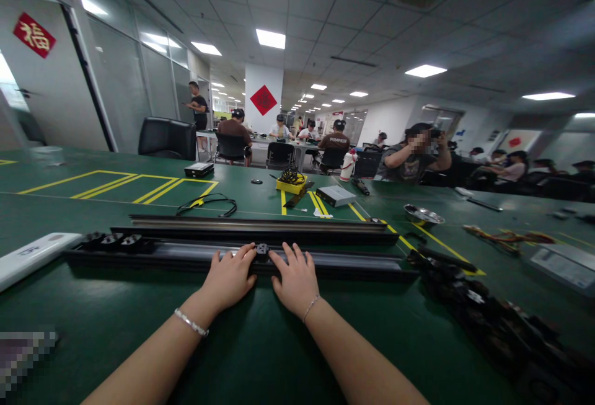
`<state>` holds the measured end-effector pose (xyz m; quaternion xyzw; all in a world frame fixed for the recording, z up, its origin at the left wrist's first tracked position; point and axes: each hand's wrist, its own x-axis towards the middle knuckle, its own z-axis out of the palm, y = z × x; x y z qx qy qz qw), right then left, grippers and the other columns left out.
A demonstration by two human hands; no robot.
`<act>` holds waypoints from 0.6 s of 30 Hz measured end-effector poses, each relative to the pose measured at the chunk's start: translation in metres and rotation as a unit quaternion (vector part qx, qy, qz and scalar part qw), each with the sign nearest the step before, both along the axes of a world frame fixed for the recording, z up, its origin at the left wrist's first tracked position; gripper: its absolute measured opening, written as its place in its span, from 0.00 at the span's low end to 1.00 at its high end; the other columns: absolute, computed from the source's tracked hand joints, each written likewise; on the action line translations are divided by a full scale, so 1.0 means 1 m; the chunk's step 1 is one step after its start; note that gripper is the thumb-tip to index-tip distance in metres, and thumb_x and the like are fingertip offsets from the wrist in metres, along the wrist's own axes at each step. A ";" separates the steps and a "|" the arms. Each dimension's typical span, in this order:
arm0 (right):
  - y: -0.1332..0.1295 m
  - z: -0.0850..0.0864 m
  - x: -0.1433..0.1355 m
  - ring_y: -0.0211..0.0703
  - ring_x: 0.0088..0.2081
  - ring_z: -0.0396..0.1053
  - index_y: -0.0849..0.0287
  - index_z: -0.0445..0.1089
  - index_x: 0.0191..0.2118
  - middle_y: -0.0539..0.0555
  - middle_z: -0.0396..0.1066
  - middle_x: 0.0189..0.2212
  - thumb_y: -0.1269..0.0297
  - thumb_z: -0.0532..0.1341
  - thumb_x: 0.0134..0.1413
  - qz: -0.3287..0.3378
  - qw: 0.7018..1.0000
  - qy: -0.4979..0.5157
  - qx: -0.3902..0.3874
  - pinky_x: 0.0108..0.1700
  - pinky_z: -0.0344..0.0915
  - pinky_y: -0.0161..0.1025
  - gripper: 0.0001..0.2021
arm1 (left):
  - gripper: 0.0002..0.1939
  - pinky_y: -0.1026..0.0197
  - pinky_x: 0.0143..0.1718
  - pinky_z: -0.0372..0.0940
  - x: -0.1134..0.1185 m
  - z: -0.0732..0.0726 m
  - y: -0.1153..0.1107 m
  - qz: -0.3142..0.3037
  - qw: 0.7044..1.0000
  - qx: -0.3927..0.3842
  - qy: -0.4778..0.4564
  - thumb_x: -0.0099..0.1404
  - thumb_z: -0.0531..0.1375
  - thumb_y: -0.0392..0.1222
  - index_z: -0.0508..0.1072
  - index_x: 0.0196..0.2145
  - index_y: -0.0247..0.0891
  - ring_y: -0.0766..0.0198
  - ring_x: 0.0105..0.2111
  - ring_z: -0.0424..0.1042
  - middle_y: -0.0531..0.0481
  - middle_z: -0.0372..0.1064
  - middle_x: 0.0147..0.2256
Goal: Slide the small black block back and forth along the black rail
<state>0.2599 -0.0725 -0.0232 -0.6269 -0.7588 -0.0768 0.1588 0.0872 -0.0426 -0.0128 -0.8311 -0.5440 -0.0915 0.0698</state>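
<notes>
Green and glossy, the tabletop (pixel 116 312) runs wide before the person I'm watching, taped here and there with yellow lines. Across it, directly in front of them, lies a long black rail (pixel 353 262) with a pale grey channel showing along its middle. Just behind sits a second dark rail (pixel 260 228), roughly parallel to the first. Off by the person's right arm sprawls a pile of dark parts (pixel 493 306), too blurred for me to sort out. On the other side, a white case (pixel 35 259) marked 15 lies close to the near rail's left end.

Both hands are at that rail. The left hand (pixel 232 276) and the right hand (pixel 295 275) have their fingers extended and spread, neither one curled closed; I cannot tell whether the thumbs press against the rail's front edge. Farther back I can see a flat grey box (pixel 335 196) and, to its right, a shiny metal dish (pixel 423 214).

Near the rail's left end sit three small black pieces (pixel 111 240) in a row. One more black block (pixel 263 251) sits near the rail's midpoint, between the two hands, with fingertips touching it from either side.
</notes>
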 end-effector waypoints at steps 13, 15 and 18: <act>0.000 0.003 0.002 0.52 0.61 0.43 0.39 0.54 0.58 0.50 0.47 0.62 0.56 0.56 0.51 0.000 1.000 -0.019 -0.008 0.57 0.41 0.51 0.26 | 0.26 0.38 0.53 0.48 -0.003 0.000 -0.003 -0.002 1.000 0.000 -0.017 0.58 0.51 0.47 0.58 0.55 0.47 0.50 0.49 0.64 0.48 0.52 0.60; 0.000 0.004 0.003 0.51 0.61 0.44 0.39 0.55 0.57 0.50 0.48 0.62 0.56 0.57 0.51 0.006 1.000 -0.017 -0.007 0.56 0.43 0.50 0.26 | 0.26 0.38 0.53 0.48 -0.003 -0.001 -0.002 -0.001 1.000 0.004 -0.020 0.58 0.51 0.47 0.58 0.55 0.47 0.50 0.49 0.64 0.48 0.52 0.60; 0.001 0.004 0.004 0.51 0.60 0.45 0.39 0.57 0.56 0.50 0.49 0.61 0.57 0.57 0.50 0.010 1.000 -0.016 -0.002 0.55 0.44 0.49 0.25 | 0.25 0.38 0.53 0.47 -0.004 -0.002 -0.003 -0.007 0.999 0.014 -0.029 0.58 0.51 0.47 0.58 0.55 0.47 0.50 0.49 0.64 0.50 0.53 0.60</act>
